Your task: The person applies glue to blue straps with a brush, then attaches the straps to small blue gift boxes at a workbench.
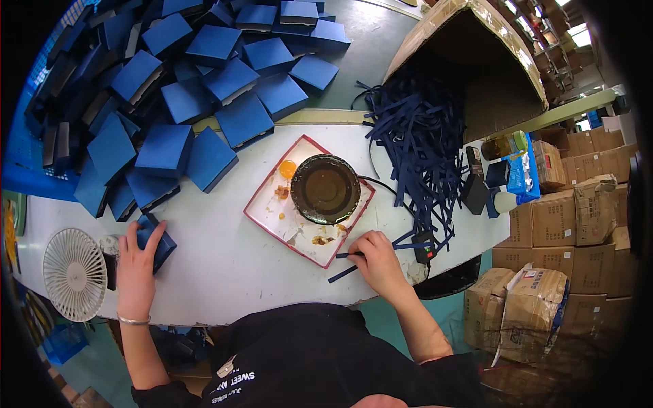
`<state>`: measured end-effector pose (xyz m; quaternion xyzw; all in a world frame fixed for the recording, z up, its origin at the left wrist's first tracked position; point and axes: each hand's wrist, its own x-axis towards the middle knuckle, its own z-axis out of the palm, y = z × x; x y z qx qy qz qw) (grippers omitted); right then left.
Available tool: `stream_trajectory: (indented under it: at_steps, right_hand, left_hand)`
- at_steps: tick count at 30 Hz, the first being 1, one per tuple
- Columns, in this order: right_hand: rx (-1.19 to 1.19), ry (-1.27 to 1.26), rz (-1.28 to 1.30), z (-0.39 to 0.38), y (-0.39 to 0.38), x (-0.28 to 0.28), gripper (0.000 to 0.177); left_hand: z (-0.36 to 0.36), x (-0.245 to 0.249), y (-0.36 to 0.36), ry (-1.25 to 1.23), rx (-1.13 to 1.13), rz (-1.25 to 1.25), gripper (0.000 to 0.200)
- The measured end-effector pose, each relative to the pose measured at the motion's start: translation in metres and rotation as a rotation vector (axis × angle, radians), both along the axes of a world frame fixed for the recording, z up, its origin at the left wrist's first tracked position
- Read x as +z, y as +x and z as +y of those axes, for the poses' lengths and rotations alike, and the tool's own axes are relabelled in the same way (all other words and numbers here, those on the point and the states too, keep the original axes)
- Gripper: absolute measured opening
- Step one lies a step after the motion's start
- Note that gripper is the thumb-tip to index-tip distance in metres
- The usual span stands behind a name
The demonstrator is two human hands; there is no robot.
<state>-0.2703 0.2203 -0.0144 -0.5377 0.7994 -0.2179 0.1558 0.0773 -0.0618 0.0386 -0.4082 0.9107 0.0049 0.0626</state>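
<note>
My left hand [138, 268] is at the table's left side, its fingers on a small dark blue box [165, 249] that it grips from above. Part of that box is hidden under the fingers. On the right, my right hand [378, 264] pinches a dark blue ribbon strip [342, 274] near the table's front edge. Between the hands lies a red-rimmed tray [271, 239], holding a dark round pot [325, 190] with brownish liquid and some amber blobs. A big tangle of blue ribbons [416, 122] spills out of a cardboard carton [503, 102] beyond my right hand.
Many blue boxes [163, 149] are heaped at the back left. A white fan [75, 275] stands beside my left hand. A black cable [381, 183] runs from the pot toward a switch [424, 247]. A jar [505, 145] and a blue basket [524, 173] stand at right.
</note>
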Motion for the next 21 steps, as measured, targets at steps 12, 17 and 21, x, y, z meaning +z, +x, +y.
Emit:
stream_trajectory:
  at_steps: [12,17,21]
  right_hand:
    - [-0.355,-0.157,-0.706,0.005,0.002,0.046,0.021]
    - [-0.415,-0.210,-0.973,-0.012,-0.008,0.041,0.015]
    - [-0.416,-0.210,-1.074,-0.021,-0.018,0.039,0.008]
  left_hand:
    - [0.031,0.028,-0.045,0.397,-0.221,0.633,0.099]
    - [0.044,-0.037,-0.061,0.821,-0.176,0.987,0.108]
    - [0.061,-0.058,-0.065,0.839,-0.225,0.928,0.118]
